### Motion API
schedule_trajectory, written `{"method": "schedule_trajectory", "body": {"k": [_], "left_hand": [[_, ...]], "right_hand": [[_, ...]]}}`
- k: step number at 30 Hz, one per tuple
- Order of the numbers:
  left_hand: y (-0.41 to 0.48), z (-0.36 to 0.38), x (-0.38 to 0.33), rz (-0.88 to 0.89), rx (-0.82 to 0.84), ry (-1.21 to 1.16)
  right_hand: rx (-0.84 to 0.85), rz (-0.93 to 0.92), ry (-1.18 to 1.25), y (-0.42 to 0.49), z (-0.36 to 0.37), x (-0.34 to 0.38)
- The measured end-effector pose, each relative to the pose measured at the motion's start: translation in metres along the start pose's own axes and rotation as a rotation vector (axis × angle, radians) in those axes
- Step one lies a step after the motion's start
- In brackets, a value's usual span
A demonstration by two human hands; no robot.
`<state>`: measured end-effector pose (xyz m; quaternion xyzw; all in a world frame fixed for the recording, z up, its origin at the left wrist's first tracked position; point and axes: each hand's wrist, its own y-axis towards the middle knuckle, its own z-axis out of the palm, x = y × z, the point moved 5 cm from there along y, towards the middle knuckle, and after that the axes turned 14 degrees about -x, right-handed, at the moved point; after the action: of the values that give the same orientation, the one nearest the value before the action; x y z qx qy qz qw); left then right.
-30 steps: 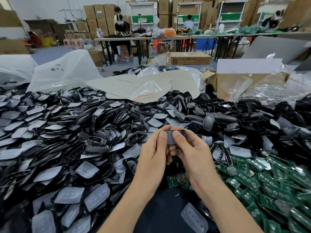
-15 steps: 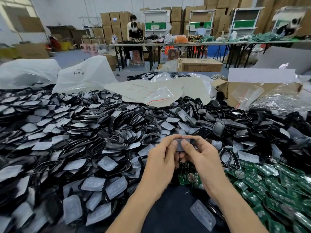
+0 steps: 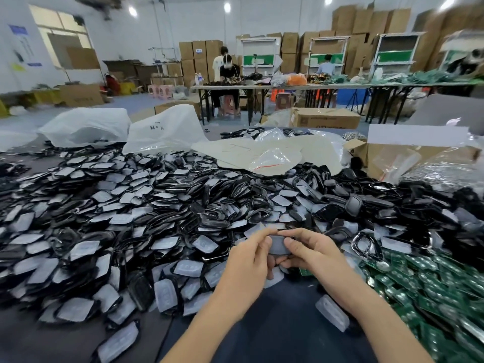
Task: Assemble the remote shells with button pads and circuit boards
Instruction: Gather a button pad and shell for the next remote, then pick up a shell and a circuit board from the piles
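Little of the writing comes through on my feed. The white plastic bag (image 3: 165,129) behind the heap has a few dark handwritten marks on it, too small for me to read. The brown carton (image 3: 326,118) on the floor beyond carries a printed line and a square mark, both blurred. The stacked cartons (image 3: 199,51) at the back wear small blue labels, and a blue sign (image 3: 17,30) hangs on the left wall; I can read neither. A pale sheet (image 3: 235,150) lying on the heap shows faint red lines.

Both hands are curled round one grey remote shell (image 3: 278,243), held up over the near edge of the heap. The left hand (image 3: 246,260) grips its left end and the right hand (image 3: 311,254) its right end. The thumbs press on the face toward me and the forefingers arch over its top edge. The fingers hide its underside, so I cannot tell what sits inside it.

The counter (image 3: 275,334) is dark where it shows between my forearms. Black shells and translucent button pads (image 3: 157,205) cover it to the left and ahead. Green circuit boards (image 3: 432,284) are heaped to the right, just beside the right wrist. One loose pad (image 3: 332,315) lies against the right forearm. An open cardboard box (image 3: 408,153) stands at far right, with a clear bag (image 3: 275,158) on the sheet near it.
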<state>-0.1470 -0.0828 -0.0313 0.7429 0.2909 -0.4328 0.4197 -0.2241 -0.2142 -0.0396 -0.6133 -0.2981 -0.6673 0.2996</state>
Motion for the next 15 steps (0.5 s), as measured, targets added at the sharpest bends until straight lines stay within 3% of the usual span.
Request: {"method": "schedule_trajectory", "body": {"k": [4, 6, 12, 15], "left_hand": [[-0.016, 0.003, 0.015, -0.241, 0.169, 0.004], [-0.026, 0.007, 0.02, -0.292, 0.307, 0.072], [-0.037, 0.005, 0.013, -0.176, 0.454, 0.402], [-0.037, 0.002, 0.011, -0.131, 0.441, 0.544]], "right_hand": [[-0.105, -0.128, -0.329, -0.012, -0.018, 0.009], [-0.193, -0.161, -0.344, -0.018, -0.034, 0.016], [-0.369, -0.19, -0.266, -0.029, -0.069, 0.022], [-0.401, -0.203, -0.275, -0.034, -0.075, 0.019]]}}
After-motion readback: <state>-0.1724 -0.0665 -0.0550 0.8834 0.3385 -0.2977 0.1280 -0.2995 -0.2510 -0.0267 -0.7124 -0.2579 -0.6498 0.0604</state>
